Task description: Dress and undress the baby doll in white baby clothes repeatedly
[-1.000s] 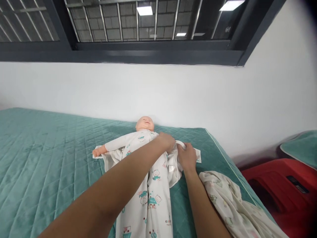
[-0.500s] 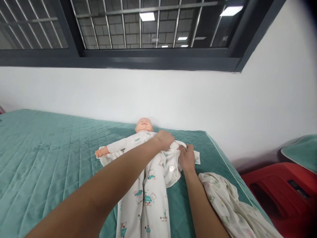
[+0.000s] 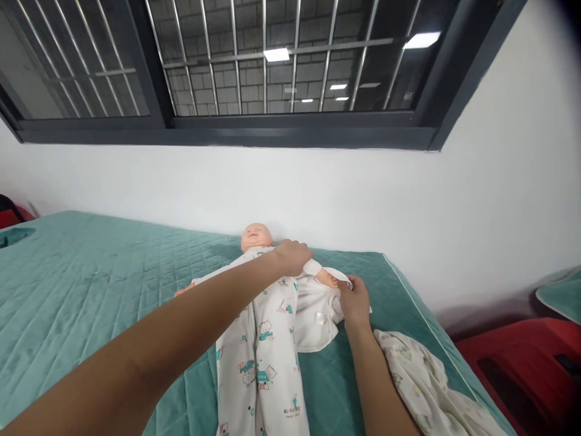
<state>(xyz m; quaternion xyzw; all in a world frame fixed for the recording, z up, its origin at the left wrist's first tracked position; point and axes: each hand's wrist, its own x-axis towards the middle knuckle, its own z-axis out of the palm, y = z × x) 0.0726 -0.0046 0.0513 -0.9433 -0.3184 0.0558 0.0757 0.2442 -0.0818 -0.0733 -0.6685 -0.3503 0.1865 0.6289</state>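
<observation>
A baby doll (image 3: 256, 236) lies on its back, dressed in a white printed outfit (image 3: 263, 369) with long legs. My left hand (image 3: 294, 255) is closed round the doll's sleeved arm, on the right of its body. Past my fingers the doll's bare hand (image 3: 327, 278) shows at the end of a white cuff. Pinched in my right hand (image 3: 354, 300) is the edge of a white baby shirt (image 3: 315, 321), close to the doll's fingers. The shirt is spread beside and partly under the doll. My left forearm hides much of the doll's chest and other arm.
The doll lies on a green quilted mattress (image 3: 113, 290) against a white wall (image 3: 318, 200). A crumpled printed cloth (image 3: 422, 381) lies beside my right forearm. Red plastic stools (image 3: 521, 357) stand off the right edge. Above is a barred window (image 3: 281, 79).
The doll's bare hand has come into view between my hands. My right hand has shifted slightly right with the shirt edge; my left stays on the arm. The view has tilted up slightly.
</observation>
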